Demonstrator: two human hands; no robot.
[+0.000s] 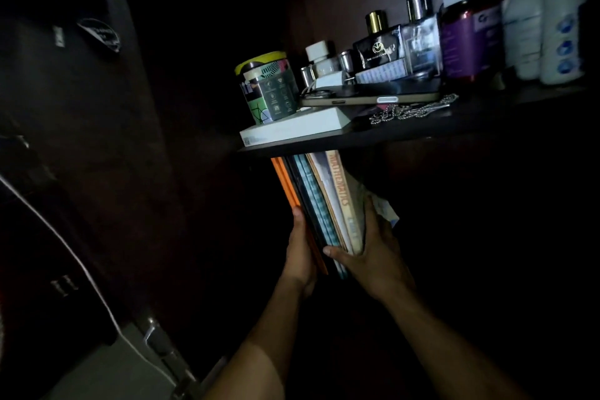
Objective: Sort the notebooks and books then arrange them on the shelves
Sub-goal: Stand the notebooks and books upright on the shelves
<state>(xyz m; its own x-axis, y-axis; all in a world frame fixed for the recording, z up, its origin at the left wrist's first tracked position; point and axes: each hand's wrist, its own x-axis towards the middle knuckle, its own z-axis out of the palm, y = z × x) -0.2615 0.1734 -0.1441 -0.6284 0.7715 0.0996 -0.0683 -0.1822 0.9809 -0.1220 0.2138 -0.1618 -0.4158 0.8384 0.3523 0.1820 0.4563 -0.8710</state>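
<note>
Dark cupboard walls surrounded a black shelf [422, 130] crowded with a printed tin [266, 88], a white box [295, 130], a phone [370, 97] and perfume bottles [418, 32]. Below it, the left hand [300, 256] pressed its flat fingers on the orange notebook [285, 185] at the left of the stack of books [324, 201] — the right hand [373, 253] gripped the other side, thumb under the spines. To do it well, I think both hands should squeeze evenly and slide the upright stack straight in — the shelf edge lay just above.
</note>
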